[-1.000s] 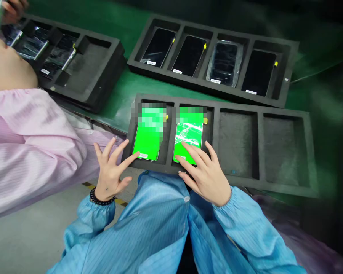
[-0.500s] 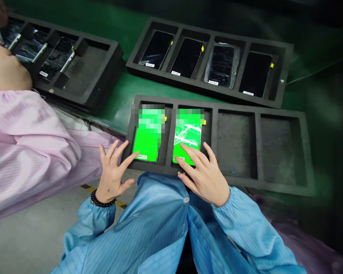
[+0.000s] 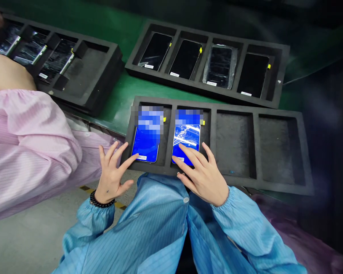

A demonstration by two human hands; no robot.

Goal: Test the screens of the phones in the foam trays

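Note:
Two phones with lit blue screens lie in the two left compartments of a black foam tray [image 3: 286, 187] in front of me. At the lower left corner of the left phone [image 3: 145, 146], by its white label, is the index fingertip of my left hand [image 3: 112, 173]; the other fingers are spread. My right hand [image 3: 204, 173] reaches over the lower part of the second phone [image 3: 185, 133], fingers apart, fingertips at the screen and partly covering its label. Both phones have a yellow tab at the right edge. Pixelation hides their upper parts.
Behind it, another foam tray [image 3: 225, 92] holds several dark phones, one in clear wrap. At the left, a stacked tray [image 3: 103, 91] holds more devices, near a co-worker's hand [image 3: 11, 74] and pink sleeve [image 3: 37, 129]. The trays rest on a green table [image 3: 125, 89].
Both lit screens have turned from green to blue. My hands keep nearly the same pose. The co-worker's hand at the left has shifted slightly.

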